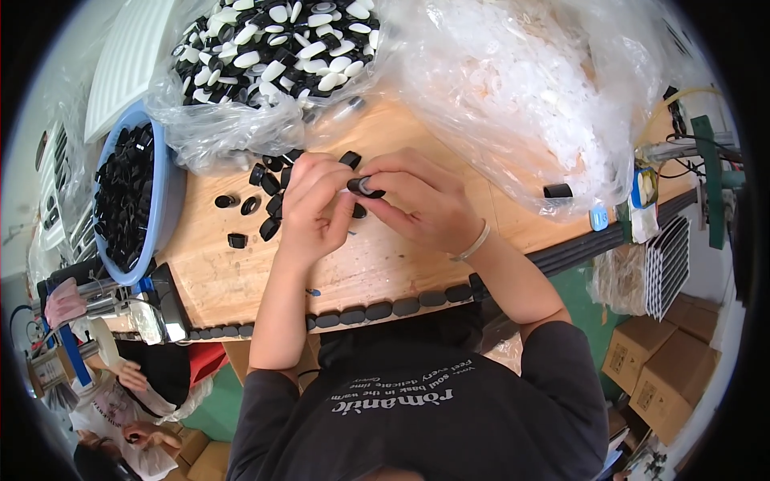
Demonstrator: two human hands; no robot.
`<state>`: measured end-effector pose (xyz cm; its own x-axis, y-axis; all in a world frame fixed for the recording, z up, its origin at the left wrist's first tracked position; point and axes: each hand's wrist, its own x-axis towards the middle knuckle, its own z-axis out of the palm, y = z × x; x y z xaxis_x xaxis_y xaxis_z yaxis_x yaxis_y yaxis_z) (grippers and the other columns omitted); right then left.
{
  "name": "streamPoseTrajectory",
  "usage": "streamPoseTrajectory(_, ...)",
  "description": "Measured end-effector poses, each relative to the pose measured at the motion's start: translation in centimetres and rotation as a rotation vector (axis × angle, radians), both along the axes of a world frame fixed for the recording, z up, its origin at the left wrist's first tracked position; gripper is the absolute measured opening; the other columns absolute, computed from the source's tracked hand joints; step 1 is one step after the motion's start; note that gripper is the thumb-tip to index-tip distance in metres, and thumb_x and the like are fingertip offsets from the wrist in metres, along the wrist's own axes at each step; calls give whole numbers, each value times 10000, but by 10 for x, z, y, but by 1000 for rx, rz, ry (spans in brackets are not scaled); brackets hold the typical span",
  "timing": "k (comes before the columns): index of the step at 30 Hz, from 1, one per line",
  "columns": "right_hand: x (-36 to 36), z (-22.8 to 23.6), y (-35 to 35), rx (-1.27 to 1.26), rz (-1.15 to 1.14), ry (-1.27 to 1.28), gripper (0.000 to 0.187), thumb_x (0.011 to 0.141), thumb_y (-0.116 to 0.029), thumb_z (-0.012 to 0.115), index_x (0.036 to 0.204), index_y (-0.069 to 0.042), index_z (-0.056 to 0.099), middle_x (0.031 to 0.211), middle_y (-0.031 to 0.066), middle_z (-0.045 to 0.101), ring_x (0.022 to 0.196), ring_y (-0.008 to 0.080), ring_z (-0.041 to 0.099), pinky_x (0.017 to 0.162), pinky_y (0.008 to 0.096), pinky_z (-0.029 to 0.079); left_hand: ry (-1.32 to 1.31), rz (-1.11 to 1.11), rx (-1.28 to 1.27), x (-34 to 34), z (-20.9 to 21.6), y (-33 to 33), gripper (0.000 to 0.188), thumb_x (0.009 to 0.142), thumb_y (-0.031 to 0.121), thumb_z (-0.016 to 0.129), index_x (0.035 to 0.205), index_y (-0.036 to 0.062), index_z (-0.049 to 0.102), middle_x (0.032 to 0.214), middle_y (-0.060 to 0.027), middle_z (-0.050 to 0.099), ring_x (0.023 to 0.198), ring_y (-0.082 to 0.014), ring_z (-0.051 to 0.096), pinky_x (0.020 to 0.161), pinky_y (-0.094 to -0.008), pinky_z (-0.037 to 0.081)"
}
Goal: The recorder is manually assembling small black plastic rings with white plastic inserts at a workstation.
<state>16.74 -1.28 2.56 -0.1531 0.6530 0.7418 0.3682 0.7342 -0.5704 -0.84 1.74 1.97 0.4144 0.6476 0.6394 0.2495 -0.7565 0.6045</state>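
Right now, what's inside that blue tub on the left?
The blue tub is heaped with small black caps. Only the top layer shows; whatever lies beneath is covered.

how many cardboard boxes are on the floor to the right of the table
3, stacked low right beside the wooden table: one cardboard box nearest the person, one below it, one above toward the rim. More may be hidden past the picture's edge.

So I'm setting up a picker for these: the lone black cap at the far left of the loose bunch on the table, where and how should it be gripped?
Grip the lone black cap across its round side wall, coming straight down from above. It seems to lie on its side, clear of the other loose caps, with bare wooden table around it, so fingers probably fit either side.
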Motion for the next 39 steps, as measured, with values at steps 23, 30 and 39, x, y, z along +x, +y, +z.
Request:
streamPoseTrajectory(23,42,22,7,183,-299,-389,166,772,-73,717,908,-19,638,925,86,651,763,157,622,668,252,511,-92,280,43,6,-3,-10,400,643,-22,727,1025,-39,611,877,-133,628,790,-244,596,728,-318,478)
streamPoseTrajectory(30,203,37,39,-490,-703,-247,99,818,-59,649,901,-9,666,790,52,674,716,113,625,656,245,500,-340,222,-213,0,-3,-8,394,665,-41,729,1037,-61,603,908,-90,612,806,-174,565,751,-255,447)
streamPoseTrajectory(39,198,21,56,-522,-419,-501,105,792,-40,637,889,-7,660,792,120,676,704,189,655,661,283,513,-208,126,-205,-4,-12,-7,434,702,-93,697,1117,-60,577,942,-63,586,869,-133,556,809,-238,436)
